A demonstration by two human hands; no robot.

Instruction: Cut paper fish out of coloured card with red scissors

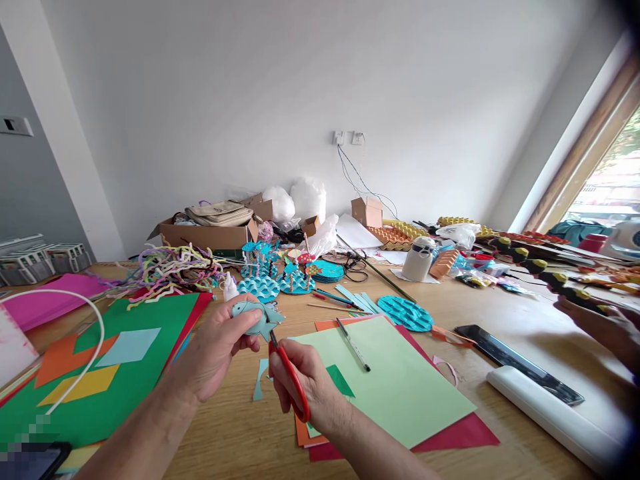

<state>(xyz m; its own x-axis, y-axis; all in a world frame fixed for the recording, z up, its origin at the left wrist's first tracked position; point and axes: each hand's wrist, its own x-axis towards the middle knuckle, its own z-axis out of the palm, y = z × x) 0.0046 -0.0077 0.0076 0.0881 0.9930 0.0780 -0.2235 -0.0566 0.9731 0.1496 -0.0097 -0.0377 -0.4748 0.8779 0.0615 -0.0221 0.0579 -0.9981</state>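
My left hand (227,347) pinches a light blue paper fish (250,320) between thumb and fingers, with an eye drawn near its left end. In my right hand (310,380) is a pair of red-handled scissors (293,380), its fingers closed around the handles. The scissor tips point up at the lower right edge of the fish, by its tail. Below the two hands, a curved blue paper offcut (260,379) lies on the wooden table (225,433). A pen (354,345) rests on pale green paper (400,387) beside my right hand.
Green card (145,393) with coloured paper pieces lies on the left. Pipe cleaners (175,270), a cardboard box (210,237) and blue paper crafts (257,288) sit farther back. A phone (520,363) and a white case (555,417) are at right, near another person's hand (595,333).
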